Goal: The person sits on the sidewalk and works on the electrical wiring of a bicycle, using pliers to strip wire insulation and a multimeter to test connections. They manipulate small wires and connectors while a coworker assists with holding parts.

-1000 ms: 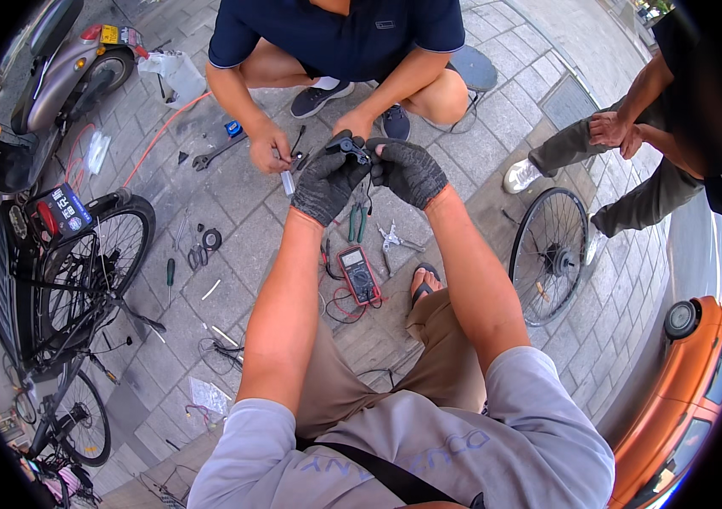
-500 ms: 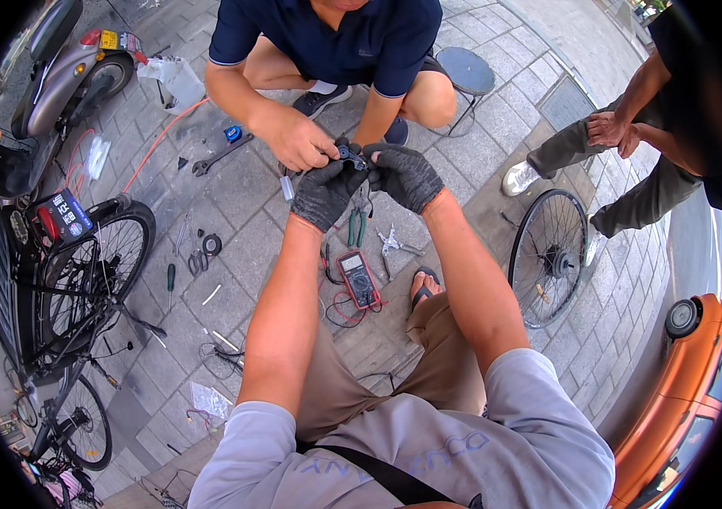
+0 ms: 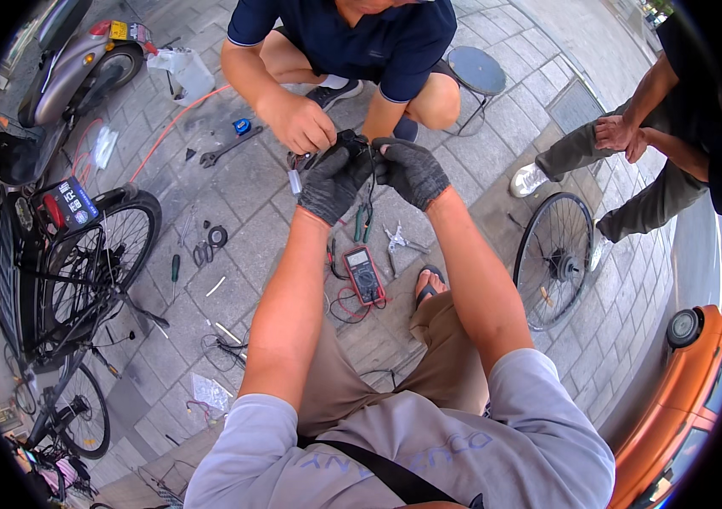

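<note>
A small black part (image 3: 351, 142) with a dark cable (image 3: 372, 174) hanging from it is between my hands, its exact kind too small to tell. My left hand (image 3: 327, 187), in a dark grey knit glove, is closed around the part from below. On the other side my right hand (image 3: 414, 174), gloved alike, pinches at the cable by the part. Across from me squats a person in a navy shirt (image 3: 335, 59), whose bare hand (image 3: 304, 127) is close to the part. Beneath my hands, green-handled pliers (image 3: 363, 224) and a red-and-black multimeter (image 3: 364, 276) lie on the paving.
Locking pliers (image 3: 401, 246), a wrench (image 3: 229, 147), a tape measure (image 3: 242, 126), black tape (image 3: 218, 236) and a screwdriver (image 3: 176, 268) lie around. A bicycle (image 3: 81, 280) is at left, a spoked wheel (image 3: 554, 263) and a standing person (image 3: 658, 161) at right, a stool (image 3: 476, 70) behind.
The black part has been turned between my hands, and its cable now hangs down in plain sight. The other person's hand has drawn back slightly. The whole view has shifted a little.
</note>
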`<action>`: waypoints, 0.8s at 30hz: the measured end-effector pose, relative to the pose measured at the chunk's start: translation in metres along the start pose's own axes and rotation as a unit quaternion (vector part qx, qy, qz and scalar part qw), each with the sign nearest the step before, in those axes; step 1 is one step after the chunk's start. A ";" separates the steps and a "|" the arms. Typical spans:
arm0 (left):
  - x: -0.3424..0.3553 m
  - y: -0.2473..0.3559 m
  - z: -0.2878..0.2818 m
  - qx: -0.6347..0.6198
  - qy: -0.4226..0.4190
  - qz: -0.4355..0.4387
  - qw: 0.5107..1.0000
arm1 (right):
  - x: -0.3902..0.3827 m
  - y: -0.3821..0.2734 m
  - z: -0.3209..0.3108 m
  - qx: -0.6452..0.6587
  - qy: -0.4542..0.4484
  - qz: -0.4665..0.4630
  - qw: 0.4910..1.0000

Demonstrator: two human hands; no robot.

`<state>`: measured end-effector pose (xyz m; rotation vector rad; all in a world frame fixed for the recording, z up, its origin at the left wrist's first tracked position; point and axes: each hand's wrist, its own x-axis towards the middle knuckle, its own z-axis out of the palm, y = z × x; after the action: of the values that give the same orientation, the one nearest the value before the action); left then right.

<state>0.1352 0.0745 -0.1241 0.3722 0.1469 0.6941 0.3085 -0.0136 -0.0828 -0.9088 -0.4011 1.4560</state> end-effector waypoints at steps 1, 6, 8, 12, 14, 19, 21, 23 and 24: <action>0.000 -0.001 0.000 -0.002 0.008 -0.004 1.000 | 0.001 0.000 -0.003 -0.007 0.006 0.000 1.000; -0.002 0.000 -0.010 0.034 0.082 0.010 0.996 | 0.002 -0.003 -0.017 0.010 0.058 -0.010 0.998; 0.000 0.008 -0.033 0.046 0.130 0.026 0.990 | -0.001 -0.008 -0.005 -0.022 0.099 -0.034 0.994; -0.008 0.024 -0.032 0.157 0.441 0.045 0.883 | -0.023 -0.019 0.018 -0.245 0.204 -0.105 0.942; -0.021 0.035 -0.005 0.216 0.481 0.062 0.847 | -0.043 -0.024 0.040 -0.320 0.206 -0.145 0.913; -0.054 0.056 0.019 0.310 0.491 0.178 0.794 | -0.070 -0.023 0.086 -0.512 0.124 -0.289 0.799; -0.072 0.052 0.041 0.333 0.450 0.218 0.799 | -0.073 -0.016 0.092 -0.514 0.100 -0.301 0.796; -0.091 0.045 0.060 0.366 0.392 0.245 0.808 | -0.076 -0.011 0.092 -0.551 0.083 -0.323 0.765; -0.099 0.043 0.071 0.392 0.371 0.242 0.806 | -0.077 -0.008 0.091 -0.584 0.069 -0.315 0.745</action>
<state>0.0526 0.0204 -0.0415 0.9395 1.1491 1.2588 0.2380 -0.0599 0.0013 -1.6204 -1.4434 0.3562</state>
